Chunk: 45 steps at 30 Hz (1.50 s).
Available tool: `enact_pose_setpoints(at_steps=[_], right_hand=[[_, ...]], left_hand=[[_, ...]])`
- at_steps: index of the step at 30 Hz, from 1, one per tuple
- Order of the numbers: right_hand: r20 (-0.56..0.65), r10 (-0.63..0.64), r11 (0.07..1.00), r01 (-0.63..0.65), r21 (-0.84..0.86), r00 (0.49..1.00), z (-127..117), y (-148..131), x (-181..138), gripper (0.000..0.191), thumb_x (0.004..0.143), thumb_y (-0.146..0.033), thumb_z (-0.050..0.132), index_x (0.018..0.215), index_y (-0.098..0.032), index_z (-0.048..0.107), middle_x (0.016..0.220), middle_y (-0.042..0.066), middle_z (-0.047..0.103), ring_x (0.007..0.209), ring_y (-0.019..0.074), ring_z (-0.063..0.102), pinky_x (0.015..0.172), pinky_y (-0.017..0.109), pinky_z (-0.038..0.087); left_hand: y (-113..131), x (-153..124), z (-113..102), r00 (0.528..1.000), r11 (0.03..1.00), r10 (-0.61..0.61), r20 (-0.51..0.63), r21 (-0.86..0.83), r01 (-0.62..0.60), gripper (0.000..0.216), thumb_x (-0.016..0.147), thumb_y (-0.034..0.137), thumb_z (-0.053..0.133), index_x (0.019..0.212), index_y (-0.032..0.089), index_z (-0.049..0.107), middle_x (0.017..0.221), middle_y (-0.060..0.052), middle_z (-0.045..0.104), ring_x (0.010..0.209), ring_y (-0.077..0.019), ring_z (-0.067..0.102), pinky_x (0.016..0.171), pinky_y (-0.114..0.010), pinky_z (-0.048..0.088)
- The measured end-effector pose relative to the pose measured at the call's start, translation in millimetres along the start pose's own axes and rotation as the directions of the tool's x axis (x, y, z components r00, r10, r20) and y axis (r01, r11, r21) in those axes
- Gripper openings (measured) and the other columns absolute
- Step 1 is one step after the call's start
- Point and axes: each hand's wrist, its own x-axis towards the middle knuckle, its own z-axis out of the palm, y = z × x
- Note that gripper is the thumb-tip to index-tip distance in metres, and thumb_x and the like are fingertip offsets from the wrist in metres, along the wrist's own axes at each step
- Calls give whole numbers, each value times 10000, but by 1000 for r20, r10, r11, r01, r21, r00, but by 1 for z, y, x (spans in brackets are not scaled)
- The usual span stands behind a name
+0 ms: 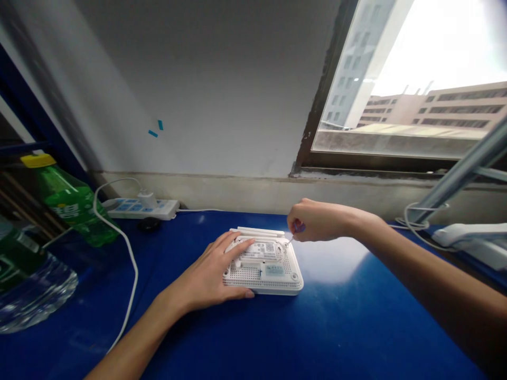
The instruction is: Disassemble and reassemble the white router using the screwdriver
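A white router (283, 285) lies upside down on the blue tabletop, its vented underside and printed labels facing up. My left hand (212, 269) grips its left part, with fingers spread over the underside and the thumb along the near edge. Over the far right corner, my right hand (312, 219) is closed around a small screwdriver (300, 227) with a purplish handle. Its thin shaft slants down to the round recess at that corner. Most of the handle is hidden in my fist, and I cannot make out a screw.
On the left stand a green soda bottle (75, 198) and a large clear bottle (34, 285). Near the wall lies a power strip (166, 209) with a plugged-in charger (147, 199). Its white cable (132, 285) runs forward over the table (277, 338). A metal pole (455, 174) leans at right.
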Motion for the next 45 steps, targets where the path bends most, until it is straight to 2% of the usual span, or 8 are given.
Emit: enact_pose_setpoints(at_steps=[6,11,15,21,29,34,39,45], right_hand=[[-26,-17,1000,16,-16,1000,5,-17,23,70,752,-263,773,802,-222,800,770,45,757,664,171,644,586,272,438],[-147,101,995,-97,33,984,12,-15,15,327,993,-305,503,834,-191,765,712,58,735,620,162,635,568,279,396],[-178,199,977,-181,115,964,22,-13,6,255,963,-207,503,1017,-192,752,816,60,756,592,134,655,553,253,405],[-227,255,961,-222,164,940,27,-17,5,460,801,-86,604,1217,-252,709,1012,60,764,830,193,706,701,277,459],[-186,321,934,-278,223,928,28,-22,-1,272,993,-251,494,1008,-218,763,876,83,774,726,189,694,638,285,430],[-169,213,961,-175,214,962,28,-26,-7,401,964,-164,523,1336,-271,625,1001,78,771,899,214,713,716,287,453],[-194,216,965,-179,191,957,30,-24,-7,531,892,-85,549,1391,-266,565,1058,80,753,933,214,696,722,276,464],[-167,243,957,-209,200,956,24,-33,-4,252,1002,-277,535,1216,-259,667,961,73,780,837,216,724,639,269,414]], left_hand=[[-1,0,-1,1000,1000,-16,23,1,16,1025,744,735,756,1601,414,294,1705,-75,212,1570,-377,168,1243,-593,236],[5,8,-15,997,999,-31,76,20,30,1004,748,792,702,1595,419,313,1710,-66,217,1576,-395,122,1238,-621,217],[16,29,-42,986,991,-126,112,61,119,821,856,753,615,1572,446,356,1731,-29,144,1581,-371,131,1245,-587,212],[26,65,-77,945,978,-208,251,54,201,785,884,700,612,1566,370,406,1667,-62,343,1529,-341,316,1228,-498,290],[13,83,-75,916,981,-184,358,8,194,761,892,632,630,1559,323,432,1602,-40,461,1473,-309,409,1211,-454,325],[9,83,-81,916,973,-210,342,-22,231,761,894,653,617,1568,373,402,1632,-3,417,1498,-315,372,1225,-467,297],[10,85,-82,930,983,-145,336,-61,175,744,890,666,617,1553,389,425,1613,4,447,1481,-317,402,1208,-457,326],[7,88,-80,922,981,-142,361,-72,179,748,882,671,616,1548,381,438,1611,-2,449,1480,-315,403,1209,-464,324]])
